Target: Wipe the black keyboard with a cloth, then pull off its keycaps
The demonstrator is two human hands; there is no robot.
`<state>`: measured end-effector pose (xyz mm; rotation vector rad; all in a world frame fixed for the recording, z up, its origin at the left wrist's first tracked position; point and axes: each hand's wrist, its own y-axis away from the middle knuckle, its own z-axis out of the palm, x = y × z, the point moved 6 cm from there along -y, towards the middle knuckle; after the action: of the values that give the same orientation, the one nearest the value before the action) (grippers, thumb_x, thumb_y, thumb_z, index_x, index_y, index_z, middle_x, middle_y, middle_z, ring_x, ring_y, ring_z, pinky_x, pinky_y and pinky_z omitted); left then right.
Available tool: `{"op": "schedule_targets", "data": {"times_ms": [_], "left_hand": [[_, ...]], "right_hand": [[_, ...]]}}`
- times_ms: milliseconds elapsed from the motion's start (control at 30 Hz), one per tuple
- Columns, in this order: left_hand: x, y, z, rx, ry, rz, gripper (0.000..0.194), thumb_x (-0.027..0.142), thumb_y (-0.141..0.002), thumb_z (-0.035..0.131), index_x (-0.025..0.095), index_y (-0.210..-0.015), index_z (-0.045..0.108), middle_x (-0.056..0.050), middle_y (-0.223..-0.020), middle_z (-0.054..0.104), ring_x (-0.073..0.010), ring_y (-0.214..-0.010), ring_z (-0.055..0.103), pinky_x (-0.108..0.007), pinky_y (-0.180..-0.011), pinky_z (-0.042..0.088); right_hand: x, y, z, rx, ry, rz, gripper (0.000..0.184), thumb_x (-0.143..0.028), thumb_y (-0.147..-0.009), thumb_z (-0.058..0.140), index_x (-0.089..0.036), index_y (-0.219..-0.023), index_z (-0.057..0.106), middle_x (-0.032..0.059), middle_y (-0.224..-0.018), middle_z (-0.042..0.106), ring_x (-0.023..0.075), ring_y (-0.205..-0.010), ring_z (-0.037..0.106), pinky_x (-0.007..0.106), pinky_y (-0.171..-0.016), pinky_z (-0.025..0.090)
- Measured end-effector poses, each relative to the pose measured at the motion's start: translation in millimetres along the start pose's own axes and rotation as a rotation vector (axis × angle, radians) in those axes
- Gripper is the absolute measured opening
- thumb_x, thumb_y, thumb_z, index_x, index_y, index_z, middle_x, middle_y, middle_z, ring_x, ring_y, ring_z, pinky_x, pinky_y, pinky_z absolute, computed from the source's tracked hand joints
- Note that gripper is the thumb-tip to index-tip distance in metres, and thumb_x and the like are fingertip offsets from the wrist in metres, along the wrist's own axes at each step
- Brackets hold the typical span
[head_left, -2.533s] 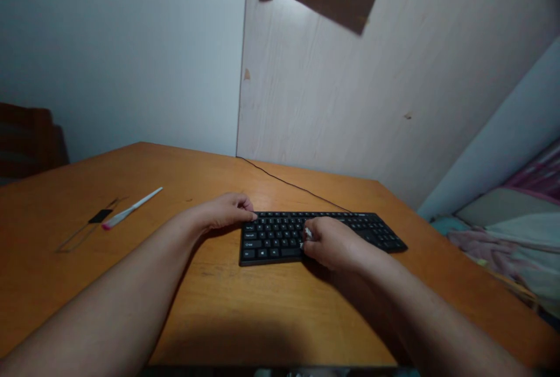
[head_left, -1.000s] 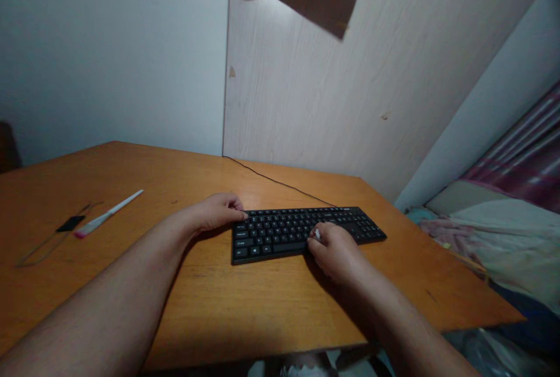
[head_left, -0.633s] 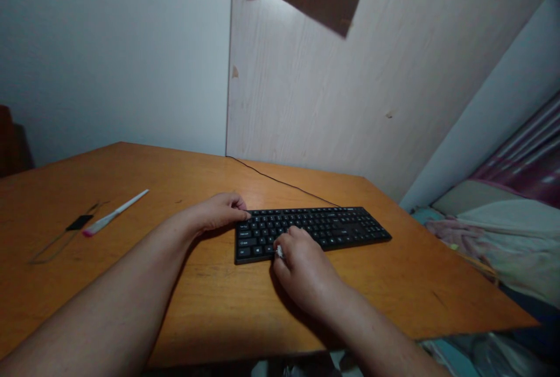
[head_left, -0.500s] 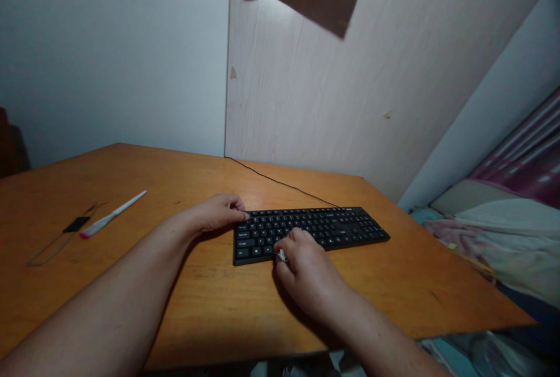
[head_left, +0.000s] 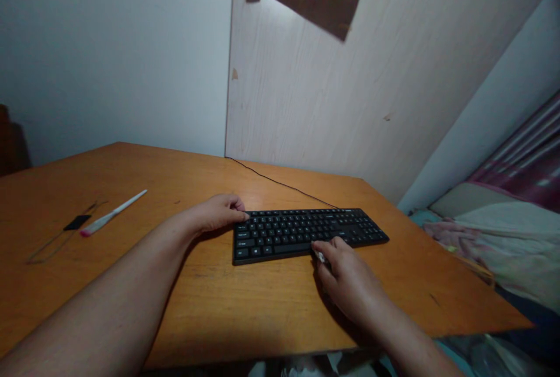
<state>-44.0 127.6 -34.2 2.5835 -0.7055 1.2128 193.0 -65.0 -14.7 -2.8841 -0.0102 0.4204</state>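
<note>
A black keyboard [head_left: 284, 234] lies on the wooden table at a slight slant. My left hand [head_left: 223, 210] grips its far left corner, thumb on top and fingers curled at the edge. By the keyboard's near edge, right of the space bar, is my right hand [head_left: 343, 269]. Its fingers are closed on a small crumpled white tissue [head_left: 321, 257], mostly hidden in the grip. The fingertips touch or nearly touch the bottom row of keys.
A thin black cable [head_left: 280, 180] runs from the keyboard to the wall. On the left of the table [head_left: 210, 313] lie a white stick-like tool [head_left: 116, 212] with a pink end and a black piece [head_left: 77, 222] on a looped cord. Bedding [head_left: 511, 231] is beyond the right edge.
My right hand has moved left along the keyboard's near edge, then back right to beside the space bar, keeping the white tissue. My left hand stays at the corner. The view has shifted slightly.
</note>
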Motion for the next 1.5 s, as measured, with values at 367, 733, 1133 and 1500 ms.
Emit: {"op": "schedule_targets", "data": {"times_ms": [367,733,1133,1500], "left_hand": [[3.8,2.5,0.9,0.006,0.022,-0.003,0.034,0.047,-0.067,0.068,0.016,-0.078,0.061,-0.002,-0.071,0.059,-0.0150,-0.065,0.048,-0.026,-0.056,0.033],[3.2,3.9,0.5,0.014,0.037,-0.007,0.032,0.046,-0.067,0.068,0.017,-0.076,0.060,-0.002,-0.070,0.059,-0.0152,-0.064,0.049,-0.026,-0.055,0.031],[-1.8,-0.4,0.8,-0.004,0.005,0.006,0.033,0.047,-0.068,0.067,0.016,-0.079,0.060,-0.002,-0.070,0.058,-0.0149,-0.063,0.048,-0.026,-0.054,0.031],[2.7,3.5,-0.5,0.009,0.023,0.006,0.030,0.044,-0.067,0.068,0.016,-0.077,0.061,-0.002,-0.071,0.060,-0.0152,-0.066,0.049,-0.026,-0.058,0.034]], "right_hand": [[-78.9,-2.7,16.7,-0.089,-0.077,-0.079,0.023,-0.011,-0.082,0.049,-0.020,-0.097,0.063,0.0073,-0.097,0.058,0.0216,-0.094,0.054,0.031,-0.082,0.043],[-14.5,0.5,4.1,-0.015,-0.029,-0.016,0.037,-0.012,-0.086,0.048,-0.022,-0.116,0.066,0.0070,-0.094,0.057,0.0209,-0.093,0.055,0.030,-0.081,0.043],[-59.2,-3.7,10.6,-0.051,-0.078,-0.049,0.026,-0.012,-0.086,0.048,-0.022,-0.100,0.068,0.0070,-0.094,0.057,0.0209,-0.092,0.055,0.030,-0.081,0.043],[-40.4,-1.6,9.6,-0.017,-0.079,-0.047,0.033,-0.012,-0.086,0.048,-0.024,-0.109,0.067,0.0058,-0.092,0.056,0.0204,-0.091,0.055,0.029,-0.080,0.043]]}}
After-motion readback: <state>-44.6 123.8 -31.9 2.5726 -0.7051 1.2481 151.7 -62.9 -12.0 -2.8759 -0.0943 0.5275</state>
